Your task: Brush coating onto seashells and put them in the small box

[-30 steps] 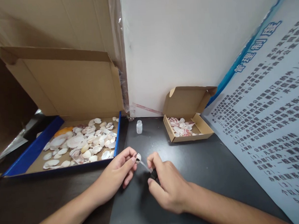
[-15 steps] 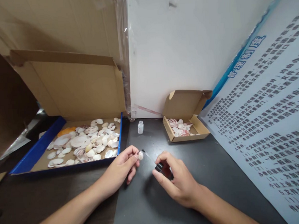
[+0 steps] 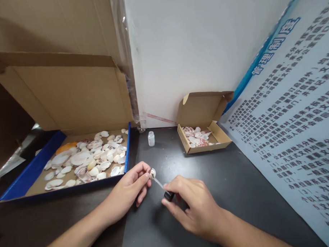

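Note:
Between the thumb and fingers of my left hand [image 3: 134,184] is a small, pale, speckled shell [image 3: 153,173]. My right hand [image 3: 193,205] pinches the black cap of a brush applicator [image 3: 169,195]. The applicator's thin, clear stem slants up and left, and its tip meets the lower edge of the shell; the bristles are hard to make out there. Beyond my hands, a small glass bottle [image 3: 151,139] with whitish contents stands upright without its cap.
At the left, an open blue-edged cardboard box [image 3: 28,178] holds many loose shells [image 3: 82,158]. A smaller open cardboard box [image 3: 208,148] with several patterned shells stands at the back right. A white panel [image 3: 178,47] rises behind, and a printed poster [image 3: 283,115] leans along the right.
My right hand has moved left and slightly down, bringing the brush tip from just beside the shell onto it. The shell has turned a little in my left hand. The camera view has shifted slightly.

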Action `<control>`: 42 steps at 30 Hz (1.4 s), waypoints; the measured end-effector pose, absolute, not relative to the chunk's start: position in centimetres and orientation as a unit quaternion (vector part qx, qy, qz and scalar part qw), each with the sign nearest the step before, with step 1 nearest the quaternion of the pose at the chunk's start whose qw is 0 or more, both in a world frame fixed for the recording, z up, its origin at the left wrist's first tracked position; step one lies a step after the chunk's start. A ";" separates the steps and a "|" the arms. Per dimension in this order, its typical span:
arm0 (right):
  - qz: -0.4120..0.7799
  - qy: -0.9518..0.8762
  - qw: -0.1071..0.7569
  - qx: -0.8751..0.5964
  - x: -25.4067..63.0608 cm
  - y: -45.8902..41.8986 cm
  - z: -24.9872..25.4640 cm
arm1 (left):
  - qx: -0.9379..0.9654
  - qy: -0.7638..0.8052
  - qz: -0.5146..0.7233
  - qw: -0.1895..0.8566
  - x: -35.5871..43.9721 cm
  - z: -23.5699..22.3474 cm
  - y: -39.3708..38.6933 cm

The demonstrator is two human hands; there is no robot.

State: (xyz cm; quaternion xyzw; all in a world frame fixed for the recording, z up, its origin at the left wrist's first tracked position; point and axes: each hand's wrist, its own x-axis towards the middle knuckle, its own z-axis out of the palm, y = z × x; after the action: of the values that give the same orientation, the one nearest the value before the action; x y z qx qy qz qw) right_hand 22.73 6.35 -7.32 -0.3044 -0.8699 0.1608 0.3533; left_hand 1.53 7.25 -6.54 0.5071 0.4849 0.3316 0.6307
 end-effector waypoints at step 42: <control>0.144 -0.848 0.410 -0.303 22.5 6.2 -7.0 | 0.513 0.483 0.333 0.626 1.4 -6.9 7.2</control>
State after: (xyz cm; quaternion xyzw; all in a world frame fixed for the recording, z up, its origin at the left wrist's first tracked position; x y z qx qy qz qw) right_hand 22.53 6.24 -7.01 -0.3026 -0.8484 0.1442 0.4096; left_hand 1.42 7.16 -6.94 0.5134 0.4831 0.3333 0.6261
